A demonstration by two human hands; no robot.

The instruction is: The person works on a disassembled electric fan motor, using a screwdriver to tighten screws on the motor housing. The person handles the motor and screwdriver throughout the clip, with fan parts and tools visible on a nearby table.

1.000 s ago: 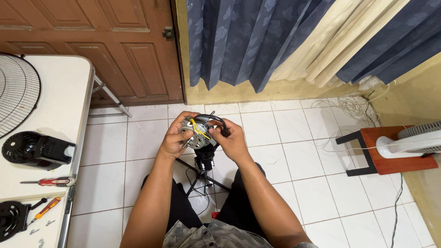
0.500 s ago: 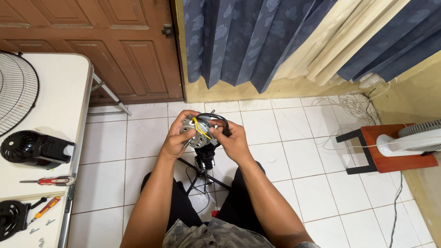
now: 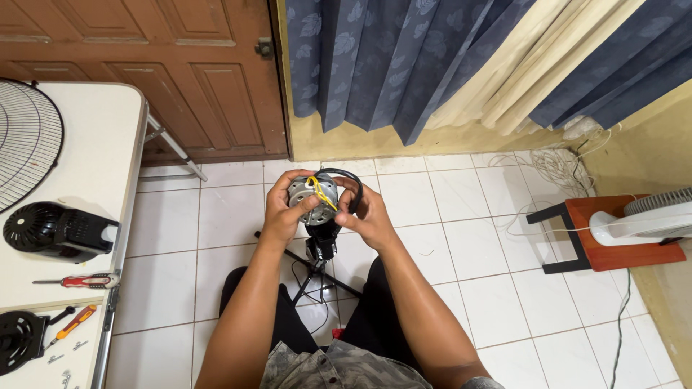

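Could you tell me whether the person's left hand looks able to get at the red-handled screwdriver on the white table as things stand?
Probably not at once: the left hand grips the fan motor together with the right hand. Once freed, the way looks open to the red-handled screwdriver near the white table edge.

A single view is given, taken from a camera worn on the head and tilted steeply down over the person's own forearms and lap. The white tiled floor (image 3: 447,238) is seen from close above. The brown panelled wooden door (image 3: 144,65) and blue leaf-patterned curtain (image 3: 375,57) are caught ahead, the white tabletop (image 3: 86,180) at left.
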